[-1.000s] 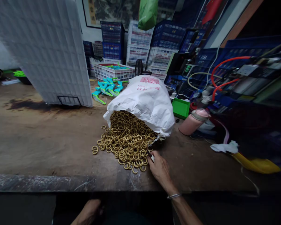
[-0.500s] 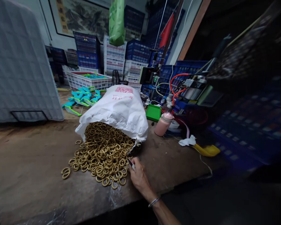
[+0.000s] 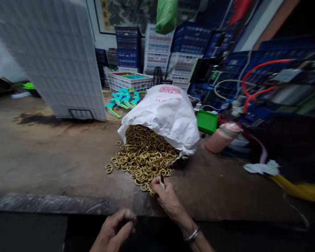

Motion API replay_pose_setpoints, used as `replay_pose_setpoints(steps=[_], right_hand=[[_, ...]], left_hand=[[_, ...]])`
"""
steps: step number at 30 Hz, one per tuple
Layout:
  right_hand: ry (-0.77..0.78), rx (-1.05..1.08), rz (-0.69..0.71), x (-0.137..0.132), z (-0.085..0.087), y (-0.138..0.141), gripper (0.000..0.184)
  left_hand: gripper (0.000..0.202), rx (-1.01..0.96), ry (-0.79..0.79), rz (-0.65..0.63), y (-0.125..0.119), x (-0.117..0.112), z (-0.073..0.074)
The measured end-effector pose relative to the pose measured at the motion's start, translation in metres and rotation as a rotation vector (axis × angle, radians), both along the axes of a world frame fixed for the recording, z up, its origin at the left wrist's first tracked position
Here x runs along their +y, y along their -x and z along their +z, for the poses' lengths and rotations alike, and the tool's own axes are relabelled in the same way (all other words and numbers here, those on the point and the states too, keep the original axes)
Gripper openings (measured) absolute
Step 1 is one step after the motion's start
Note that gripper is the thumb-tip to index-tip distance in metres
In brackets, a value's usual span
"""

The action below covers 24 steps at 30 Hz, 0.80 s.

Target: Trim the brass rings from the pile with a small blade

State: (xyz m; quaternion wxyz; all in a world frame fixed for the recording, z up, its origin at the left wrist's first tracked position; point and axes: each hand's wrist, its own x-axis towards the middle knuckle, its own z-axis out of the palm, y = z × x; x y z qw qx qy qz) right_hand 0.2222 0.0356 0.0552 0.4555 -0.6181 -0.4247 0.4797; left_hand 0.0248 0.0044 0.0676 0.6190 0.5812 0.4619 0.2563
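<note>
Brass-coloured rings (image 3: 144,157) spill in a heap from the mouth of a white sack (image 3: 162,115) lying on the table. At the heap's near right edge, my right hand (image 3: 169,199) is closed around a small knife-like tool (image 3: 162,181) with a dark, flat tip and a pale lower part. Its fingertips touch or nearly touch the closest rings; whether they also grip a ring is hidden. My left hand (image 3: 114,231) is in front of the table edge, below the heap. Its thumb and forefinger curl together, blurred, and anything between them cannot be made out.
A pink bottle (image 3: 223,138) and a green tray (image 3: 207,121) stand right of the sack, near a machine with red hoses (image 3: 259,89). Turquoise-and-green parts (image 3: 123,98) lie behind it. A tall grey panel (image 3: 68,63) stands at left, with stacked crates (image 3: 157,43) behind.
My left hand has come into view at the bottom. The view has turned left, so the table scene sits further right. My right hand stays beside the rings, its tool now pointing more upright.
</note>
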Motion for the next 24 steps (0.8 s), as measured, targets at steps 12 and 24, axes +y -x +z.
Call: replay_pose_setpoints(steps=[12, 24], right_hand=[[0.375, 0.413, 0.231, -0.01, 0.009, 0.023, 0.015], [-0.042, -0.168, 0.275, -0.009, -0.002, 0.018, 0.027]], left_hand=[[0.022, -0.049, -0.645, 0.089, -0.041, 0.031, -0.02], [0.015, 0.068, -0.411, 0.164, -0.034, 0.028, -0.018]])
